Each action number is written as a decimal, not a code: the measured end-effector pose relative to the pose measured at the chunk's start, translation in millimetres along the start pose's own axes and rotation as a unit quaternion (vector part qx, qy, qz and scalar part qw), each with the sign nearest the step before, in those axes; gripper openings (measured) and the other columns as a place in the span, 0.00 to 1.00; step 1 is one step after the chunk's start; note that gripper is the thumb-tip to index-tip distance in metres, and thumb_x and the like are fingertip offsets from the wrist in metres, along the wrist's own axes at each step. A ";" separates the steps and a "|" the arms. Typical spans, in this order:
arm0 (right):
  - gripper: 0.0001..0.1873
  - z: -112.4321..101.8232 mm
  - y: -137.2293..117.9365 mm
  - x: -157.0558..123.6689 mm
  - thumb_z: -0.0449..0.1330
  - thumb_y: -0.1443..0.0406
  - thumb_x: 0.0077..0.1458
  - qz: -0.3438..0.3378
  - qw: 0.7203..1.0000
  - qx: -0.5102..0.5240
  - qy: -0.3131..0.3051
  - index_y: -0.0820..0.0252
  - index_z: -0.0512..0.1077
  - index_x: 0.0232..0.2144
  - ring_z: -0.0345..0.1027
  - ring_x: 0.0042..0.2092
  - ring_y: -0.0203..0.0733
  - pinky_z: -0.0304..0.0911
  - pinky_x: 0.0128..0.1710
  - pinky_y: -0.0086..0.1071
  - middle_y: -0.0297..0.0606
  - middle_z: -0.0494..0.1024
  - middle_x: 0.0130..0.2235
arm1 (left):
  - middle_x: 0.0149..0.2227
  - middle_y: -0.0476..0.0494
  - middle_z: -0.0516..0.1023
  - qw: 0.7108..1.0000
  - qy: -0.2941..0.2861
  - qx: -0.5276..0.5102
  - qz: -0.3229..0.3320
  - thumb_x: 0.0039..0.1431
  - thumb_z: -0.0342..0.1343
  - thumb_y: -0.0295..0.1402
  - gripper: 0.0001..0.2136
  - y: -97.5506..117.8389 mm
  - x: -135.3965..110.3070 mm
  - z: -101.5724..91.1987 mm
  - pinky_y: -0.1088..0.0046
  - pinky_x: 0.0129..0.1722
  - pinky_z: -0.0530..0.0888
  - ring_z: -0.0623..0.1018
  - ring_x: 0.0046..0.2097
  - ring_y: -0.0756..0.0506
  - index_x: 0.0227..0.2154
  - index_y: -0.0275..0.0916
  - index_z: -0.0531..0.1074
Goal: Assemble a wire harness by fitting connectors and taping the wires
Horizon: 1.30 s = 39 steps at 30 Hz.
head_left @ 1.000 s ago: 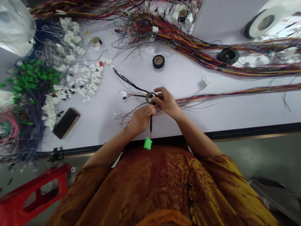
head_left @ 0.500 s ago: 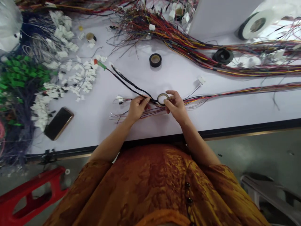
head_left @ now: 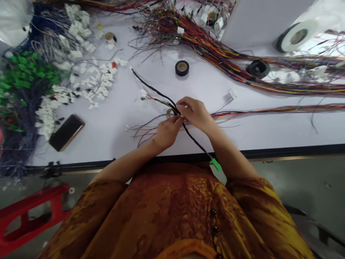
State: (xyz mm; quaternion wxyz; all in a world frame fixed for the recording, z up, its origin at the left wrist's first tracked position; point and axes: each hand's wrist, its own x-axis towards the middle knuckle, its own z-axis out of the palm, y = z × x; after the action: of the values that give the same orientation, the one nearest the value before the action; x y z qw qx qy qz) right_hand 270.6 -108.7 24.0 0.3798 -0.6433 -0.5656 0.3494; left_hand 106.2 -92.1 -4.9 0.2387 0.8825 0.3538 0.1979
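A red plastic stool [head_left: 32, 212] stands below the edge of a white worktable [head_left: 113, 140], where a heap of green connectors on dark wires [head_left: 27, 73] and scattered white plastic connectors [head_left: 99, 81] lie near a smartphone with a gold rim [head_left: 67, 132]. At centre, a worker's left hand [head_left: 168, 132] pinches a black-sheathed wire harness [head_left: 159, 94] between thumb and fingers, while the right hand [head_left: 192, 113], fingers curled, grasps the same harness right beside it. A small roll of tape [head_left: 169, 113] shows partly behind the wires by the left fingertips. A roll of black electrical tape [head_left: 182, 68] sits above the hands. The harness runs down past the right forearm to a bright green plug [head_left: 215, 164] hanging just over the table edge. Long multicoloured wire bundles [head_left: 269, 111] stretch away to the right.
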 end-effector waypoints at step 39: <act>0.19 3.0 35.2 -15.2 0.63 0.60 0.56 -0.106 0.975 -0.190 -0.046 0.61 0.72 0.49 0.68 0.49 0.49 0.67 0.49 0.44 0.48 0.73 0.49 | 0.31 0.48 0.81 0.844 0.035 -0.506 -0.175 0.48 0.66 0.34 0.11 -44.6 15.8 21.1 0.72 0.35 0.78 0.79 0.31 0.50 0.32 0.36 0.73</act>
State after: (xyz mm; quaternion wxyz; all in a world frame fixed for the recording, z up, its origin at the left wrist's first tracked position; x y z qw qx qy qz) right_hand 282.4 -126.0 -8.3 0.2593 -0.6237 -0.7030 0.2227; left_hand 104.1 -58.4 -44.1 0.6703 0.5554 0.3608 0.3348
